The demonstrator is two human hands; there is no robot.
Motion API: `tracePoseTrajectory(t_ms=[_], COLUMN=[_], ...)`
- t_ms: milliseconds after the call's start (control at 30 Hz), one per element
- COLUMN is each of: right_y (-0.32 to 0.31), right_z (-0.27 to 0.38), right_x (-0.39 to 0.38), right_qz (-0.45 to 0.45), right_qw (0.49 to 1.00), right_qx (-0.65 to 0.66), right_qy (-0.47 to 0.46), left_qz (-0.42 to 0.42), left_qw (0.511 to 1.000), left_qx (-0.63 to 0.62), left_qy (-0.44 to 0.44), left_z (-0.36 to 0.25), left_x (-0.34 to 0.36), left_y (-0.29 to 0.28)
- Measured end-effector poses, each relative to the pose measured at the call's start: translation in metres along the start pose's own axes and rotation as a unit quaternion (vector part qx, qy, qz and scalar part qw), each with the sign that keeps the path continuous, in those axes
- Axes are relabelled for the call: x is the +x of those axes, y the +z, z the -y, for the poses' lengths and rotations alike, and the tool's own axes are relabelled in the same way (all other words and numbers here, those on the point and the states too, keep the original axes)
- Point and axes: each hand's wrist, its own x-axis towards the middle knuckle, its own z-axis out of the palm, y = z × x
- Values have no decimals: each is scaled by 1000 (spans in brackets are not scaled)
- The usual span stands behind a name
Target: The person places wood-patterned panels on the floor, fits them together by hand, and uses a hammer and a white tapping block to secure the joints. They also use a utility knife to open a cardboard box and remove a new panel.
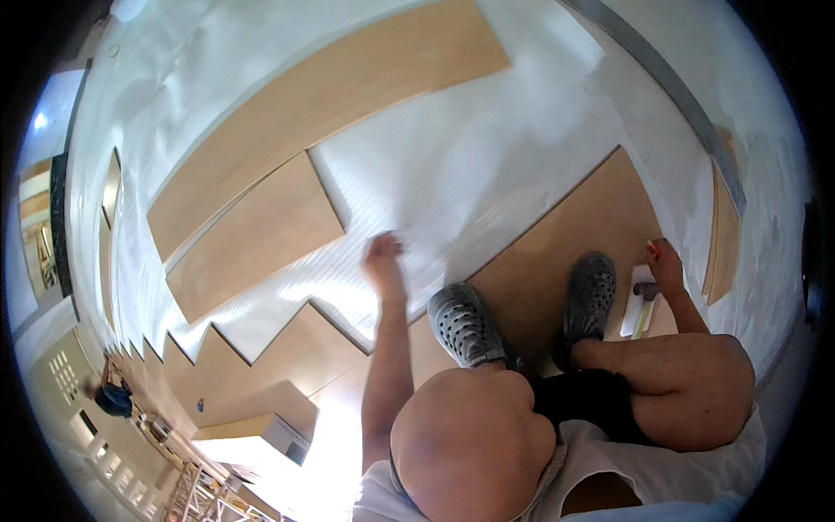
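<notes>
My left hand (384, 255) is raised over the white ribbed underlay (417, 174), its fingers blurred, so I cannot tell if it holds anything. At the right, my right hand (665, 266) has its fingers closed, with a small reddish spot at the tips that I cannot make out. Just beside it lies a mallet with a dark head (646, 291) and a yellowish handle, by a white block (633, 306). Under my grey clogs (465, 324) is a wood-look floor plank (565, 213). A shorter loose plank (252, 235) lies left of my left hand.
A long loose plank (339, 96) lies farther off on the underlay. Joined planks with a stepped edge (235, 370) run to the left, bearing a carton (248, 439). More planks (722, 235) stand near the right wall by a grey strip (665, 78). Another person (113, 398) is far left.
</notes>
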Motion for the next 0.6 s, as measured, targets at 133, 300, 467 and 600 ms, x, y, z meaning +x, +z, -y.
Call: tracePoseTrajectory(t_ms=[133,300,467,600], right_y=[16,21,15,8], right_z=[44,82,85,80], right_x=[19,19,27,37], right_qz=[43,65,93,96], right_qw=[998,993,990,990], right_qx=[-13,68,67,64], right_qy=[-40,-68,-79,-83], left_qz=[-197,-288,-248,-156], left_qw=[953,842,825,871], left_qx=[-212,-365,-389,-443], left_qy=[-85,-276,-325,-143], left_z=[-19,-30,-20,-14], left_x=[79,133,153,163], left_y=[-125,-174,-193,-219])
